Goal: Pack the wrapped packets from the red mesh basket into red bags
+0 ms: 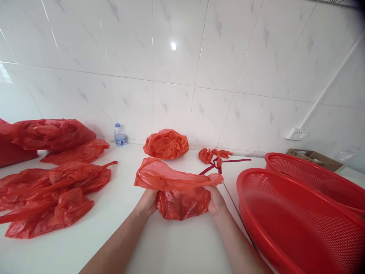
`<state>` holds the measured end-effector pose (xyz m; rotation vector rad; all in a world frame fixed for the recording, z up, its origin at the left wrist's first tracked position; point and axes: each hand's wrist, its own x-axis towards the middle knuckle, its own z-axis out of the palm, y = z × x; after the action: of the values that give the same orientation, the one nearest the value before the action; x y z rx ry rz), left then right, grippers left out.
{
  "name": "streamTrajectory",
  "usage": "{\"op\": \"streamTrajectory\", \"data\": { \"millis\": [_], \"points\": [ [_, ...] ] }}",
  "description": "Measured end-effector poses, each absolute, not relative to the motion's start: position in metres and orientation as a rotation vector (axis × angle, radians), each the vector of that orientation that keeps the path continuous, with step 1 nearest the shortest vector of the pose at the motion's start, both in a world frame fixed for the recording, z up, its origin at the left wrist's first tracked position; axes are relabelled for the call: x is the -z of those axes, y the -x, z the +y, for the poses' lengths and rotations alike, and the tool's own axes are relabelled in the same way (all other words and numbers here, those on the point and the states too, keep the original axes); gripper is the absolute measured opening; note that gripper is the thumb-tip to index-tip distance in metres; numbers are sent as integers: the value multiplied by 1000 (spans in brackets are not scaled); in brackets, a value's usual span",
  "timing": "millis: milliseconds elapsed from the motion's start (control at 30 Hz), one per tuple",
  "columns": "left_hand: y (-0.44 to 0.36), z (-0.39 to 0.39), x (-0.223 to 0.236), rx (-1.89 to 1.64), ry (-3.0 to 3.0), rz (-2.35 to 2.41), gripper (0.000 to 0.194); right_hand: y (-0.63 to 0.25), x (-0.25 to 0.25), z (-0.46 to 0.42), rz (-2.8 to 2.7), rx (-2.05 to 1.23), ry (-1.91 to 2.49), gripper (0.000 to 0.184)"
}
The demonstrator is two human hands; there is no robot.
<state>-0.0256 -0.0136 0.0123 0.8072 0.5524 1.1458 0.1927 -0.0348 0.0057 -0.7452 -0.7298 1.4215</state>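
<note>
Between my two hands is a red plastic bag [182, 203], bulging at the bottom, with its loose top edge folded over toward me. My left hand [148, 201] grips the bag's left side, and the flap hides part of its fingers. On the opposite side my right hand [216, 199] is closed on the bag, its fingertips also covered. What the bag contains cannot be made out through the plastic. Just behind it, against the wall, sits another red plastic bag [167, 144] with a crumpled, bunched top.
Several red bags [57, 186] lie heaped on the left of the white table [171, 251]. A small water bottle [120, 136] stands by the wall. Crumpled red plastic [205, 155] and dark red strips [236, 160] lie behind right. Two red perforated baskets [248, 180] and a cardboard box [322, 160] occupy the right.
</note>
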Motion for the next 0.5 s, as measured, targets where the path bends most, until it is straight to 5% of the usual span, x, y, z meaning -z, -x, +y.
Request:
{"op": "streamTrajectory", "data": {
  "millis": [500],
  "points": [
    [19, -16, -1, -1080, -629, 615, 21, -189, 2, -32, -560, -1497, 803, 23]
  ]
}}
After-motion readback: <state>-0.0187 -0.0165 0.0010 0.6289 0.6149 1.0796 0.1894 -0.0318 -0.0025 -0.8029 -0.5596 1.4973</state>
